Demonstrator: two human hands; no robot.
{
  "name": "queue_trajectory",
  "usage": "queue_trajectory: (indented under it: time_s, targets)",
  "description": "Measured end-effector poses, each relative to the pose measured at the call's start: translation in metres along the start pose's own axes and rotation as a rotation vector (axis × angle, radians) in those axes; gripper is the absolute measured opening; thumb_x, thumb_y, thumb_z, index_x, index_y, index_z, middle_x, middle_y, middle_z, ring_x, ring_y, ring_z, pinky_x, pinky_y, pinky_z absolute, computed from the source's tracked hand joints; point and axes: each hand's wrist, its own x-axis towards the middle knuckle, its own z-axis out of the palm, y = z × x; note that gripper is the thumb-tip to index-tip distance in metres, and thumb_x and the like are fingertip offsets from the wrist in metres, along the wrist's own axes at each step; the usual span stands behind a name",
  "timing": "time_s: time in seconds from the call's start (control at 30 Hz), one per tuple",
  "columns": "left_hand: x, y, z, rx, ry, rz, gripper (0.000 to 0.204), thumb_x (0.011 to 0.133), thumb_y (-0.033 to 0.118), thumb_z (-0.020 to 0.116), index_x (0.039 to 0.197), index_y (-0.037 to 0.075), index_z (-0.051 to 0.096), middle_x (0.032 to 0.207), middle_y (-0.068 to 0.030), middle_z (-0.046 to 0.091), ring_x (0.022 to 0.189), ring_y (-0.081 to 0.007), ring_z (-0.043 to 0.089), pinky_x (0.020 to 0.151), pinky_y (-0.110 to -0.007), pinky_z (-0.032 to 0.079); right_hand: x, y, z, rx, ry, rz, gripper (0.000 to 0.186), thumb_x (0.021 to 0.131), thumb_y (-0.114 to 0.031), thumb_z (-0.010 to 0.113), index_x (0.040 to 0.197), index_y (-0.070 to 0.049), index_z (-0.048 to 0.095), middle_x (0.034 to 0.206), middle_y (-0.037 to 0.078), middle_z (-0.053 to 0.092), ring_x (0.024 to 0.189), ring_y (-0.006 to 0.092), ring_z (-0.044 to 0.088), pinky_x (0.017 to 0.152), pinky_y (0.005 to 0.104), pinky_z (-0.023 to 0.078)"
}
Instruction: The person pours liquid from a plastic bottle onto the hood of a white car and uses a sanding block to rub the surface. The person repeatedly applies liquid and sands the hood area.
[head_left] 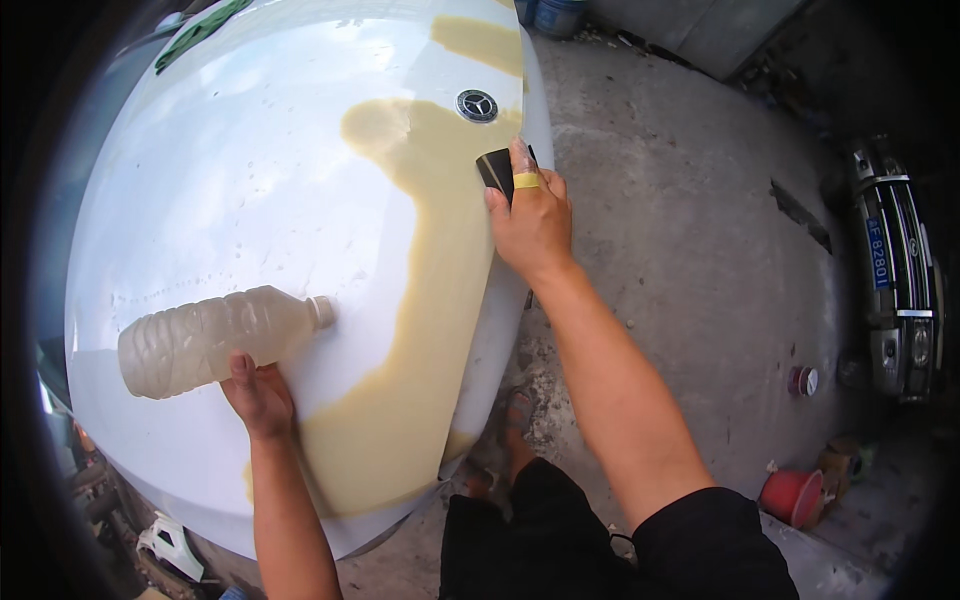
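My left hand [259,397] is wrapped round the underside of a clear plastic bottle [215,338] of cloudy liquid. The bottle lies tipped on its side above the white car hood [270,200], its white cap pointing right. Further up, my right hand [533,212] grips a black sanding block [494,172] against the hood's front edge, just below a round badge [477,106]. A strip of yellow tape circles one finger of that hand. Under and around the block spreads a dull yellow patch [440,220] with wavy borders. The block's underside is hidden.
Grey concrete floor [660,200] runs along the hood's right. Across it stands another vehicle's front [895,270]. A red bucket [792,496] and a small round can [803,381] are at the right, a blue bucket [560,17] at the top. White car parts [172,545] lie lower left.
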Motion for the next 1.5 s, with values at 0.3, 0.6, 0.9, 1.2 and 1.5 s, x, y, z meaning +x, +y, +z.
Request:
queue_trajectory:
  time_s: [0.3,0.6,0.9,1.2,1.5]
  targets:
    - [-0.01,-0.001,-0.027,-0.004,0.039,0.021,0.059,0.1,0.042,0.055,0.14,-0.001,0.045,0.141,-0.013,0.051,0.131,-0.0277,0.05,0.112,-0.046,0.039,-0.141,-0.048,-0.009,0.079,-0.108,-0.186,0.06,0.083,-0.016,0.072,0.14,-0.011,0.054,0.151,0.006,0.048,0.124,0.0412,0.047,0.097,0.0549,0.04]
    - [-0.006,-0.001,-0.022,-0.042,0.045,0.014,0.056,0.101,0.04,0.053,0.14,0.0,0.046,0.139,-0.0134,0.053,0.13,-0.0279,0.052,0.11,-0.046,0.041,-0.038,-0.013,-0.002,0.012,-0.045,-0.152,0.067,0.085,-0.015,0.068,0.146,-0.006,0.044,0.148,0.009,0.05,0.121,0.0412,0.048,0.094,0.0542,0.041]
    - [0.001,0.014,0.01,-0.014,0.096,-0.038,0.057,0.1,0.041,0.055,0.139,0.0,0.045,0.138,-0.0132,0.054,0.128,-0.028,0.054,0.108,-0.045,0.045,-0.002,-0.019,0.003,0.057,-0.08,-0.192,0.06,0.087,-0.016,0.067,0.143,-0.009,0.05,0.144,0.006,0.054,0.122,0.0386,0.048,0.097,0.0509,0.041]
    - [0.132,0.013,0.084,-0.051,0.074,0.037,0.06,0.098,0.038,0.063,0.138,-0.001,0.043,0.134,-0.0128,0.052,0.125,-0.0264,0.052,0.108,-0.045,0.044,-0.096,-0.042,-0.013,0.004,-0.171,-0.224,0.062,0.084,-0.019,0.07,0.143,-0.011,0.052,0.152,0.003,0.046,0.125,0.0389,0.047,0.102,0.0511,0.04]
    - [0.163,0.001,0.096,-0.074,0.034,0.019,0.065,0.094,0.039,0.068,0.138,-0.001,0.043,0.134,-0.0125,0.052,0.125,-0.0263,0.051,0.108,-0.046,0.042,0.001,-0.027,-0.004,0.024,-0.205,-0.267,0.064,0.085,-0.016,0.07,0.145,-0.013,0.049,0.147,0.004,0.052,0.126,0.0374,0.048,0.102,0.0486,0.041]
